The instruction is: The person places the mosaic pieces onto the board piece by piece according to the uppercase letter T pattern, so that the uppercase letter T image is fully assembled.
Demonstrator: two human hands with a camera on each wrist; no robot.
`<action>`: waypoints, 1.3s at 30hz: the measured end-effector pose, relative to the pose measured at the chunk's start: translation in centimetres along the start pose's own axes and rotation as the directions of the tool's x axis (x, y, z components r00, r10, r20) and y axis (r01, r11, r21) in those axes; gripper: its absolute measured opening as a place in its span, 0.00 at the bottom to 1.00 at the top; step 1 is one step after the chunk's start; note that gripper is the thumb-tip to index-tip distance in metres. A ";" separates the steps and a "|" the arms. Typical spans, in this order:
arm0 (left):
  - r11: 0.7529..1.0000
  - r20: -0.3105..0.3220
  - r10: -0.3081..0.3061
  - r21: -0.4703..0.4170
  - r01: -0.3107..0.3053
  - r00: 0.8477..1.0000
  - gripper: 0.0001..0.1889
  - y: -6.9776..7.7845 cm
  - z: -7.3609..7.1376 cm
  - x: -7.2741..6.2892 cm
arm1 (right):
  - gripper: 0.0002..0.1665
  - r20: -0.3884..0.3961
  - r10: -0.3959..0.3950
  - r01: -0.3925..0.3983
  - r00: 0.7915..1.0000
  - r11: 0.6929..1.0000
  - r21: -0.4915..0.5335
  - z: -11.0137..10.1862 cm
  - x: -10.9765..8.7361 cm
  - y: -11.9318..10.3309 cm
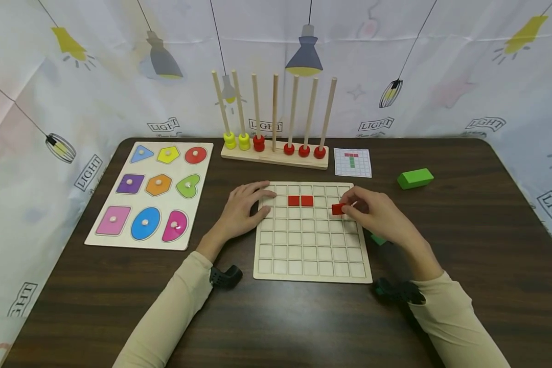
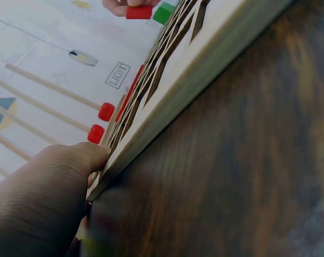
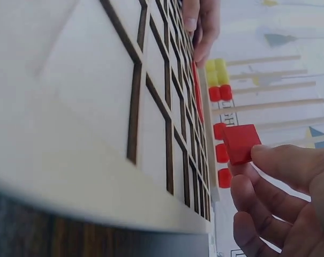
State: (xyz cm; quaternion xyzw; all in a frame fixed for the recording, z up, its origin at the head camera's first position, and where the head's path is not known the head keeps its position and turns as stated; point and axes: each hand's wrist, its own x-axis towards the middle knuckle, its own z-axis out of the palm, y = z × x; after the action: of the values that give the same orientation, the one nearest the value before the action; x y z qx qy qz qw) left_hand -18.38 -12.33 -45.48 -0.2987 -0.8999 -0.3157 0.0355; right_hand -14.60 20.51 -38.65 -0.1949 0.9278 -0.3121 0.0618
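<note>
A pale wooden grid board (image 1: 314, 245) lies on the dark table, with two red square tiles (image 1: 300, 201) side by side in its second row. Between thumb and fingers my right hand (image 1: 381, 213) pinches another red square tile (image 3: 242, 143), held above the board's right part. My left hand (image 1: 240, 210) rests at the board's upper left edge, fingers spread over the rim. In the left wrist view its thumb (image 2: 92, 158) lies against the board's edge. A small printed pattern card (image 1: 352, 162) behind the board shows a T of red and green squares.
A shape puzzle board (image 1: 92, 239) with knobbed pieces lies left. At the back stands a peg rack (image 1: 276, 157) with yellow and red beads. A green block (image 1: 415, 178) sits at the right, and another green piece (image 1: 378, 239) shows partly under my right hand.
</note>
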 end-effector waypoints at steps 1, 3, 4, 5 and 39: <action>1.000 -0.001 0.002 0.000 -0.002 1.000 0.17 0.0 0.0 0.0 | 0.09 -0.002 0.004 -0.004 1.000 1.000 0.000 0.0 0.1 0.0; 1.000 -0.003 0.004 -0.001 -0.004 1.000 0.17 0.1 0.0 0.0 | 0.09 -0.008 0.012 -0.012 1.000 1.000 0.004 0.2 0.4 -0.1; 1.000 -0.004 0.005 -0.002 -0.005 1.000 0.17 0.1 0.0 0.1 | 0.09 -0.010 0.014 -0.014 1.000 1.000 0.006 0.2 0.5 -0.1; 1.000 -0.005 0.006 -0.005 -0.006 1.000 0.17 0.1 0.0 0.1 | 0.09 -0.012 0.014 -0.014 1.000 1.000 0.009 0.3 0.7 -0.1; 0.996 0.044 0.030 0.079 -0.034 0.999 0.31 0.1 -0.1 -0.2 | 0.09 0.074 0.094 -0.094 0.993 0.996 -0.001 1.9 5.3 0.0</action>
State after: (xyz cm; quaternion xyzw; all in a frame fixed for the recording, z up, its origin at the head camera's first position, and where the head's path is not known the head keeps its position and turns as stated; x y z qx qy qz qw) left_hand -18.22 -12.44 -45.40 -0.3180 -0.9075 -0.2724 0.0335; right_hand -18.96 17.33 -40.12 -0.1622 0.9327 -0.3025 0.1110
